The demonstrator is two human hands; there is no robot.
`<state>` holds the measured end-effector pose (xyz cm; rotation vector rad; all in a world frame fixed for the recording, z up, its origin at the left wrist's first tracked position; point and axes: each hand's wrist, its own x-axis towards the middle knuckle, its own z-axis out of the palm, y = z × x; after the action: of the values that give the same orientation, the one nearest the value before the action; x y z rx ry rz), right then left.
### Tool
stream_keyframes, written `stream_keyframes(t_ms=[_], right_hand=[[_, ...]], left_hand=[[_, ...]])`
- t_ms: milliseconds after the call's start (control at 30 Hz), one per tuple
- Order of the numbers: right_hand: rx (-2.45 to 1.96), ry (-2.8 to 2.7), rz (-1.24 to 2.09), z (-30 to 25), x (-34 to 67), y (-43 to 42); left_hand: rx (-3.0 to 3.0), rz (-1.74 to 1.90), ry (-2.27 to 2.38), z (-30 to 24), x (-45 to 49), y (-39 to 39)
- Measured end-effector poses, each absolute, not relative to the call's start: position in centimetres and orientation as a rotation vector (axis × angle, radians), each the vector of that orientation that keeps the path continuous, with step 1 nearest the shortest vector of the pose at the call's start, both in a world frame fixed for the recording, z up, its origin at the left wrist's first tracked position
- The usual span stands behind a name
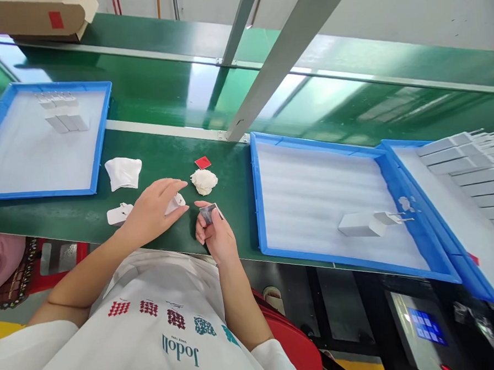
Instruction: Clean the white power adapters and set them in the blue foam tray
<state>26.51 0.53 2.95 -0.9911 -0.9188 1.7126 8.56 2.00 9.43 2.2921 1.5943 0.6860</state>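
Observation:
My left hand (149,212) is curled around a small white power adapter (176,202), whose end shows between the thumb and fingers. My right hand (220,236) pinches a small grey, flat rectangular piece (208,212) between thumb and fingers, just to the right of the adapter. Another white adapter (118,215) with plug pins lies on the green table, partly behind my left wrist. A white folded cloth (123,173) rests beyond it. In front of my hands sit a crumpled cream-coloured wad (204,181) and a small red square (203,162).
At the left, a blue-rimmed tray (99,143) holds several white adapters (65,114). On the right, another blue tray (258,201) holds white adapters (363,224), beside a third tray (444,241) with several more. A slanted metal post (266,79) rises behind the table.

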Motion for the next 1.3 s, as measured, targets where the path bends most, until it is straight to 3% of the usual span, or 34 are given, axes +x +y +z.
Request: stream_keyframes(t_ms=[133, 333, 600, 800, 1100, 1300], right_hand=[[-0.924, -0.881, 1.739, 3.3, 26.6, 0.4], [-0.972, -1.085, 1.668, 3.3, 26.1, -0.8], [-0.985, -1.624, 1.075, 3.3, 25.6, -3.1], [-1.105, -1.775, 0.852, 4.5, 25.6, -3.4], [-1.301, -1.354, 1.176, 4.1, 26.2, 1.1], [-1.271, -1.533, 1.181, 4.3, 25.5, 3.5]], left_hand=[[2.356, 1.108, 1.542, 8.1, 8.7, -0.2], [2.283, 1.11, 1.569, 7.2, 9.3, -2.3], [2.123, 1.041, 1.435, 6.7, 8.4, -2.7], [2.121, 1.175, 1.515, 6.4, 8.3, -2.7], [1.697, 1.19, 1.579, 3.9, 9.0, -0.6], [1.536, 0.964, 1.667, 3.8, 9.1, 0.8]])
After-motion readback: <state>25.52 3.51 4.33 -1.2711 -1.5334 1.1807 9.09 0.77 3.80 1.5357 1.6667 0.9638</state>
